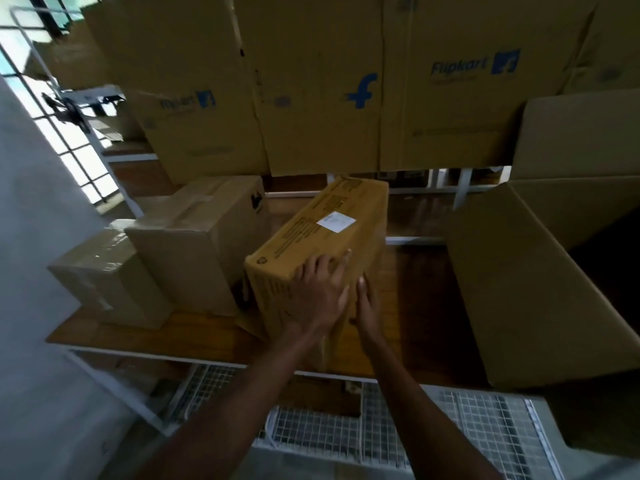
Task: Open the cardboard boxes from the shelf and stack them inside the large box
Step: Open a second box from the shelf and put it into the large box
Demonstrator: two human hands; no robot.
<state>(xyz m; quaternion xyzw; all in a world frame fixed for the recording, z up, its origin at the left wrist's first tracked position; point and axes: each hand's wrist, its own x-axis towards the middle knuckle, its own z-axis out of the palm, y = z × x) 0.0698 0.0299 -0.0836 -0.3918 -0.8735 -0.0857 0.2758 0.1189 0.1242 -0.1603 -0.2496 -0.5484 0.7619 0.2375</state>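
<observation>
If dragged forward with no real grip, risks tipping long box (325,237) off shelf (138,336) front edge: left hand (322,292) flat, fingers spread on top; right hand (369,311) straight-fingered against near end. Large box (540,292) open at right end.

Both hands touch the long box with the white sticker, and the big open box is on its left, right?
The head view shows the left hand and right hand on the long box with the white sticker, but the big open box is on its right.
</observation>
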